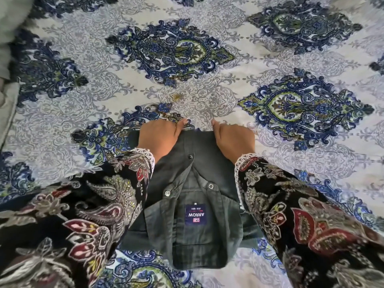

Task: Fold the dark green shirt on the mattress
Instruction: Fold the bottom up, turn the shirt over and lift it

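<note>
The dark green shirt (pixel 193 204) lay on the mattress, on a bed sheet (pixel 207 84) printed with blue, grey and olive damask medallions on a pale ground. The shirt occupied the lower centre of the head view, folded into a narrow bundle running from the bottom of the frame up to the hands. Its collar faced the camera and lay open, exposing a navy neck label (pixel 195 215) printed "ARROW" with an "M" size tab above it. Two metal snap fasteners (pixel 167 193) sat on the collar points, one on each side of the label, and a dark button (pixel 189 157) was located on the placket farther up.

The left hand (pixel 159 135) gripped the far edge of the shirt at its left corner. The fingers were curled under the fabric and out of sight; the thumb pointed toward the centre. The right hand (pixel 234 139) gripped the same edge at its right corner in a mirrored posture, thumb extended inward. The two thumbs were near each other but apart, with sheet visible between them.

Both forearms were covered by black sleeves (pixel 291 204) with a red, grey and yellow paisley pattern and white lace cuffs (pixel 145 154). The sleeves flanked the shirt and overlapped its side edges. Grey fabric (pixel 8 38) lay at the upper left edge of the frame.
</note>
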